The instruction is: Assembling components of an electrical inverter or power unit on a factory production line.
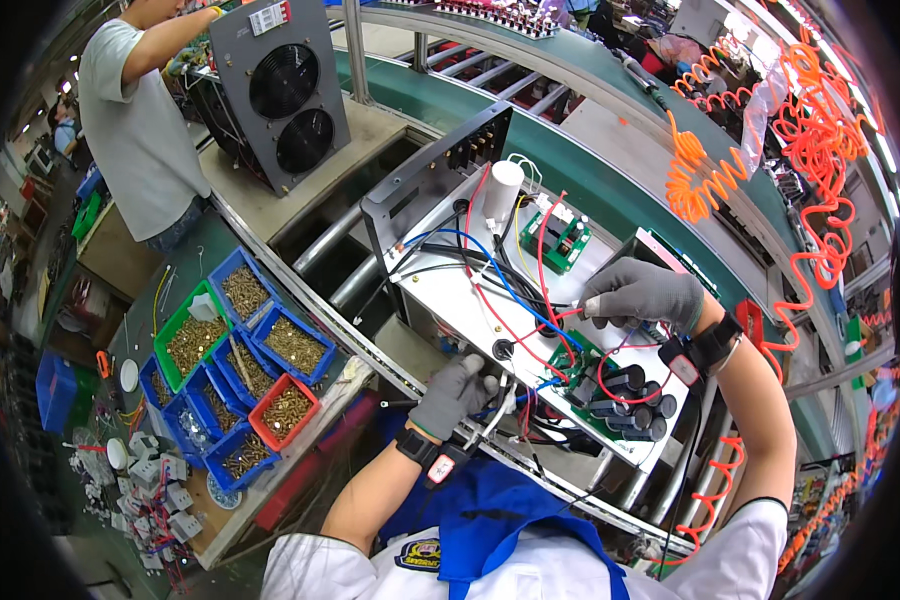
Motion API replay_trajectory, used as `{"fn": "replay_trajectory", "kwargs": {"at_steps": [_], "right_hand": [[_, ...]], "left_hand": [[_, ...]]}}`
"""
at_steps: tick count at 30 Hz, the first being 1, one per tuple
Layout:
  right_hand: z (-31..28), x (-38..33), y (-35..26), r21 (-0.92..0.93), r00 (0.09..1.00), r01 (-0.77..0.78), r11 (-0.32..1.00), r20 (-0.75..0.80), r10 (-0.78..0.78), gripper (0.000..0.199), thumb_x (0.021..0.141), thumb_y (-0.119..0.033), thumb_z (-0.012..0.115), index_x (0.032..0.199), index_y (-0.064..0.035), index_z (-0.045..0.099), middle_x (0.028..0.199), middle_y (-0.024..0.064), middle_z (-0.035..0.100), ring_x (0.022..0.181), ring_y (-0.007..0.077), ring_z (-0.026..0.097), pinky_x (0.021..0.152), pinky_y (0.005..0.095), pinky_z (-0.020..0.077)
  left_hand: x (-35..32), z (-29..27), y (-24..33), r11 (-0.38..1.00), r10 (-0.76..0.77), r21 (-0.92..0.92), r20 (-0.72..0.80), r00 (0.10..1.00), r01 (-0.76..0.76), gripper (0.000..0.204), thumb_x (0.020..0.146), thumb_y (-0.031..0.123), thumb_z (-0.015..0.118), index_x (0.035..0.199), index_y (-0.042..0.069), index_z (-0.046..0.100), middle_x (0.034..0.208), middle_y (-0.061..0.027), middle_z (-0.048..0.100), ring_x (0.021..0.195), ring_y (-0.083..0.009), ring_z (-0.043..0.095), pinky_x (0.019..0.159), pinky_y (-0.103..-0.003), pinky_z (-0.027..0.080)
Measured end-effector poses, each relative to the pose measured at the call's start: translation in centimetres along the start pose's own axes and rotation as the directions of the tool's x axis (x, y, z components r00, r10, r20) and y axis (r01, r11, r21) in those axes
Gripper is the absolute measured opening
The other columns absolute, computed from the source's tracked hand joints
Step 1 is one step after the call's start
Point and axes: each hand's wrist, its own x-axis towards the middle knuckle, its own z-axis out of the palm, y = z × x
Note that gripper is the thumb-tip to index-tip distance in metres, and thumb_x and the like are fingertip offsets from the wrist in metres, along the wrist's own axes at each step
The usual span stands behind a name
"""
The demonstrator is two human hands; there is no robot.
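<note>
Two gloved hands, right hand (642, 293) touching red wire (545, 318)

head-worn fisheye, close above workbench (440, 290)

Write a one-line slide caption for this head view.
Gloved left hand and right hand handle red wires on a white chassis.

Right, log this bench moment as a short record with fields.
Left hand: gloved, gripping white cables at the near edge of the open chassis
Right hand: gloved, pinching a red wire above the green circuit board
On board: black capacitors
Left of chassis: bins of screws
Background: a person at a grey fan unit
</note>
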Motion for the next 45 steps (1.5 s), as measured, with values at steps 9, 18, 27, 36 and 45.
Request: {"fn": "replay_trajectory", "kwargs": {"at_steps": [9, 18, 27, 36, 45], "right_hand": [[2.2, 1.1, 0.2, -0.219, 0.99, 0.141, 0.966, 0.055, -0.132, 0.038, 0.095, -0.033, 0.063, 0.112, 0.0001, 0.071, 0.083, 0.0064, 0.069, 0.071, 0.0155, 0.06, 0.069, 0.0329, 0.0502], [1.1, -0.7, -0.3, -0.25, 0.989, 0.092, 0.964, -0.088, -0.117, 0.03, 0.092, -0.025, 0.064, 0.105, 0.001, 0.072, 0.078, 0.009, 0.069, 0.071, 0.0164, 0.061, 0.071, 0.0355, 0.051], [1.8, -0.2, 0.4, -0.389, 0.98, 0.154, 0.908, -0.058, -0.191, 0.026, 0.091, -0.024, 0.064, 0.1, -0.0014, 0.072, 0.079, 0.0134, 0.069, 0.074, 0.0219, 0.064, 0.073, 0.038, 0.0507], [1.8, 1.3, -0.5, -0.308, 0.994, 0.107, 0.945, 0.044, -0.099, 0.025, 0.093, -0.024, 0.066, 0.103, -0.0021, 0.073, 0.077, 0.0073, 0.069, 0.073, 0.0153, 0.062, 0.069, 0.0336, 0.0492], [3.4, -0.2, -4.4, -0.668, 0.983, 0.016, 0.744, -0.127, -0.135, 0.026, 0.085, -0.025, 0.057, 0.091, -0.0051, 0.072, 0.082, 0.0195, 0.068, 0.08, 0.0372, 0.066, 0.073, 0.0448, 0.0514]], "left_hand": [[0.5, 0.1, 0.4, 0.991, 0.086, -0.079, -0.206, 0.975, -0.104, 0.037, 0.097, 0.021, 0.063, 0.132, 0.009, 0.055, 0.129, -0.0065, 0.062, 0.105, -0.0206, 0.061, 0.072, -0.031, 0.051], [1.1, -1.1, -0.6, 0.986, 0.163, 0.013, -0.295, 0.942, -0.167, 0.035, 0.096, 0.021, 0.066, 0.128, 0.01, 0.057, 0.123, -0.0052, 0.065, 0.101, -0.0213, 0.063, 0.069, -0.031, 0.052], [1.1, -0.7, -1.1, 0.975, 0.216, 0.099, -0.202, 0.955, -0.199, 0.05, 0.093, 0.032, 0.072, 0.134, 0.01, 0.054, 0.132, -0.0049, 0.06, 0.113, -0.0218, 0.059, 0.089, -0.032, 0.053], [1.5, -1.3, -1.3, 0.982, 0.186, 0.008, -0.243, 0.952, -0.19, 0.052, 0.088, 0.031, 0.077, 0.132, 0.014, 0.055, 0.126, -0.0007, 0.064, 0.113, -0.0196, 0.061, 0.09, -0.033, 0.054], [2.0, -1.4, -2.1, 0.967, 0.244, -0.027, -0.184, 0.952, -0.253, 0.034, 0.1, 0.027, 0.061, 0.129, 0.009, 0.057, 0.126, -0.0068, 0.064, 0.107, -0.0235, 0.064, 0.087, -0.037, 0.056]]}}
